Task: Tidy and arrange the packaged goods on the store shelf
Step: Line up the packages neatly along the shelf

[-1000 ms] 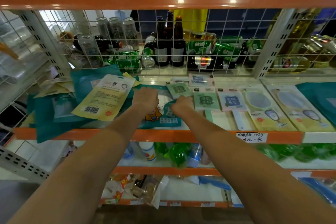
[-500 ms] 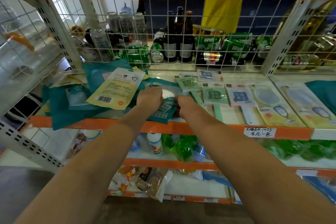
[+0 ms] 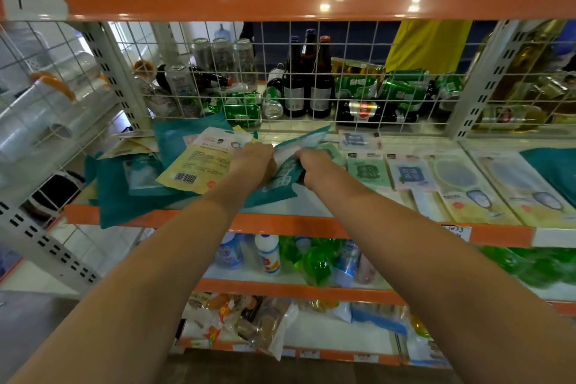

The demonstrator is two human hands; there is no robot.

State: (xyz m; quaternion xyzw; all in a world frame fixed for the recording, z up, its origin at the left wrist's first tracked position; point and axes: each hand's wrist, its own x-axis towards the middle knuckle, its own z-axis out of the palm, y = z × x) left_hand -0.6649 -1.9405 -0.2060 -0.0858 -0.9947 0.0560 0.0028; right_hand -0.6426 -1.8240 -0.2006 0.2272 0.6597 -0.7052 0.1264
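Nearest the camera, both bare forearms reached in over the orange front edge of the shelf (image 3: 311,226), and the two hands met at the middle of it. The left hand (image 3: 254,162) and the right hand (image 3: 314,167) each had their fingers curled round one teal packet (image 3: 280,178), gripping its opposite edges; the packet was tilted up off the shelf, its far end lifted toward the wire grid. Judged from how things lay, the job was partly done. To the right of the hands the packaged goods sat flat in side-by-side columns: small green and blue sachets (image 3: 414,173) and, beyond them, pale fan-printed packs (image 3: 467,187), all squared to the front edge, though a teal pack (image 3: 551,168) at the far right overlapped the row. To the left the work was still open: a yellow packet (image 3: 199,168) lay askew, barcode showing, on top of a loose heap of teal packs (image 3: 131,196), some hanging over the edge, with more pale packets (image 3: 131,146) skewed behind. The held packet probably belonged to that heap and still needed a place. Farther back, behind the wire grid (image 3: 311,87), bottles (image 3: 307,78) stood and green cans (image 3: 402,90) lay tumbled.
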